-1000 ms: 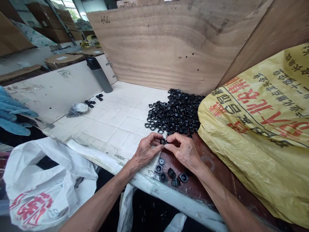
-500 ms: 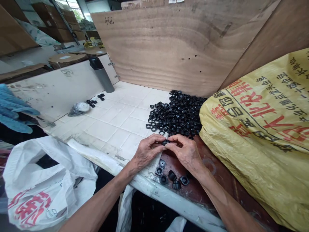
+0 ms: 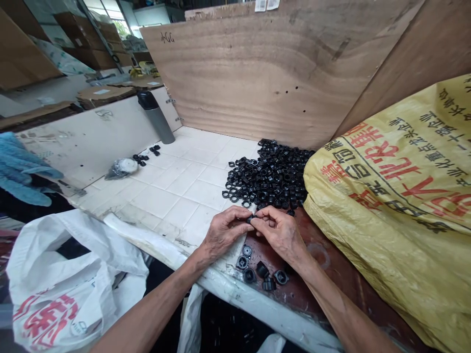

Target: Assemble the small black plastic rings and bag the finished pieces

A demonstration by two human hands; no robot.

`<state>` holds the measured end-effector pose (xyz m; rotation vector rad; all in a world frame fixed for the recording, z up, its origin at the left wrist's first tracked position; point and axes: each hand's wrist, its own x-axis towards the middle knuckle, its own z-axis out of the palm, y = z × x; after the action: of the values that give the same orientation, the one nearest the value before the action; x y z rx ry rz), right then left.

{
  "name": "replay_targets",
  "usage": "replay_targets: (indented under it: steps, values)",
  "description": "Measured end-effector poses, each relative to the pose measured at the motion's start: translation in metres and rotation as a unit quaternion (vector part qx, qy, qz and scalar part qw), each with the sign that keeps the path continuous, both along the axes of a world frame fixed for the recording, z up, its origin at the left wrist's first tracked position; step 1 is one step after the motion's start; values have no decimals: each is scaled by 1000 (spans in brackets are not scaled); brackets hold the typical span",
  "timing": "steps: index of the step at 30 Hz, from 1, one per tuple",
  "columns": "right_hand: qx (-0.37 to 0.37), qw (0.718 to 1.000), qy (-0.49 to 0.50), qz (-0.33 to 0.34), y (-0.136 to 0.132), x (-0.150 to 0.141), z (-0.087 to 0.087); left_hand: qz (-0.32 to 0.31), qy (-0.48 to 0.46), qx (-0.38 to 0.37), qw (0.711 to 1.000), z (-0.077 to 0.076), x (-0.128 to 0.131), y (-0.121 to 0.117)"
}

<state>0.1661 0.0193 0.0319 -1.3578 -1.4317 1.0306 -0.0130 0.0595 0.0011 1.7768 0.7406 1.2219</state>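
Between the fingertips of my left hand [image 3: 226, 229] and my right hand [image 3: 277, 229] is a small black plastic part [image 3: 251, 219]. Both hands pinch it, and the fingers cover most of it, so its exact shape is hidden. Just beyond my hands lies a heap of black plastic rings [image 3: 270, 174]. Below them, near the table's front edge, sit several round black caps [image 3: 269, 283], some with their ribbed inside facing up.
A yellow woven sack [image 3: 390, 211] bulges over the right side. A wooden board [image 3: 275, 73] closes off the back. A grey flask [image 3: 158, 120] stands at the back left, with a small plastic bag [image 3: 123, 167] nearer. A white bag [image 3: 73, 274] hangs front left.
My right fingers have shifted slightly around the small black part, which shows less now. My left hand has hardly moved. The view has tilted a little.
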Motion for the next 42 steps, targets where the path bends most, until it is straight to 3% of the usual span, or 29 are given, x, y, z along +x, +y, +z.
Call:
replay_targets:
  steps: [6, 11, 14, 23, 27, 33, 35, 39, 42]
  values:
    - [-10, 1000, -12, -6, 2, 2, -5, 1, -3, -23, 1000, 4, -1, -1]
    - [180, 979, -100, -6, 2, -1, -1, 6, -18, -153, 988, 9, -1, -4]
    - [221, 970, -103, 2, 3, -1, 1, -4, -39, -204, 978, 10, -1, -5]
    - [74, 993, -95, -15, 0, -2, -10, 9, 2, -36, 999, 4, 1, -3]
    - [50, 997, -51, 0, -1, -1, -2, 2, -13, -76, 997, 4, 3, -4]
    - [143, 986, -89, 8, 0, 2, 6, -16, -68, -257, 964, 14, 3, -6]
    - [147, 986, -75, 12, 0, 3, 7, -19, -74, -287, 955, 16, 3, -6]
    - [98, 995, -23, -13, 1, 1, 5, -5, -76, -234, 969, 16, 5, -5]
    - [19, 998, 46, -46, 2, -1, -1, 10, -64, -162, 985, 13, 7, -5]
